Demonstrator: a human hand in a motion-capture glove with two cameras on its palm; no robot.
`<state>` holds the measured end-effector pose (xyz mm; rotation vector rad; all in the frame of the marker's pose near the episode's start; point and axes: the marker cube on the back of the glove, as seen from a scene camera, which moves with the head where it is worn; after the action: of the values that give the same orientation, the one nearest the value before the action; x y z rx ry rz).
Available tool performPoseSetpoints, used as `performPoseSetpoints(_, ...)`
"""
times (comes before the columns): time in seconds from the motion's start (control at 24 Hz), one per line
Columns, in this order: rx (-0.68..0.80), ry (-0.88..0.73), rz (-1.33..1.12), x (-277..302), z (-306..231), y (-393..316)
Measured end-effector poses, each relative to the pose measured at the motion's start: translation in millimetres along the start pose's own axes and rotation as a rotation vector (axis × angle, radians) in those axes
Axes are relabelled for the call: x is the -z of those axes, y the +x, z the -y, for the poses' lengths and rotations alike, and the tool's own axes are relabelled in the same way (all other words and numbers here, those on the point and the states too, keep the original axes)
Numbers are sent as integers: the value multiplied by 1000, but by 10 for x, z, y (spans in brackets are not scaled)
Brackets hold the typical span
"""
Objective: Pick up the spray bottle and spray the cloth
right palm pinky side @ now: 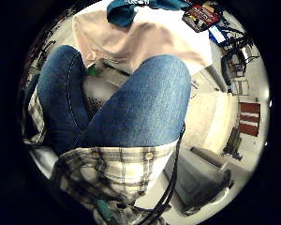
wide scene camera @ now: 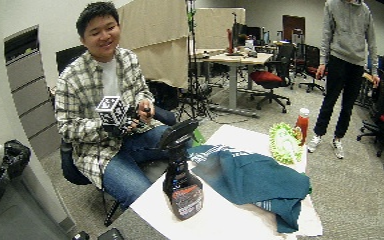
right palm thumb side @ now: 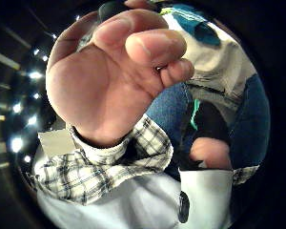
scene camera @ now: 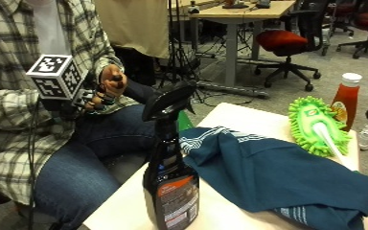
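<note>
**Hands at the lap, bottle untouched on the table**

At left in the outside view, the gloved right hand [scene camera: 91, 98] sits above the lap, bare hand [scene camera: 112, 82] touching it; whether its fingers are curled cannot be told. Lower centre stands the spray bottle [scene camera: 169, 177]. Right of it lies the teal cloth [scene camera: 280, 177], then a green duster [scene camera: 318, 125] and ketchup bottle [scene camera: 347, 98].

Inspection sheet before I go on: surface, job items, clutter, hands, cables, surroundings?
Surface: white table, cloth covering much of it.
Job's things: spray bottle upright at the near edge, untouched; teal cloth rumpled beside it.
Clutter: green duster mop and ketchup bottle at the far end.
Hands: gloved right hand over the lap, away from the table; whether its fingers are open or shut cannot be told. Bare hand touches it.
Cables: some under the far desk.
Surroundings: office chairs, grey floor.
</note>
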<state>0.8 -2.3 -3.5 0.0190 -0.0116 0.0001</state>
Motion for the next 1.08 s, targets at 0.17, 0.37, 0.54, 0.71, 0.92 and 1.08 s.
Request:
performPoseSetpoints(0.17,0,42,4,65,39,20)
performPoseSetpoints(0.37,-22,75,-2,165,134,117)
performPoseSetpoints(0.54,-69,110,13,291,266,254)
performPoseSetpoints(0.71,-132,195,31,510,487,424)
performPoseSetpoints(0.92,-208,267,47,717,801,670)
performPoseSetpoints(1.08,-282,316,96,806,1037,903)
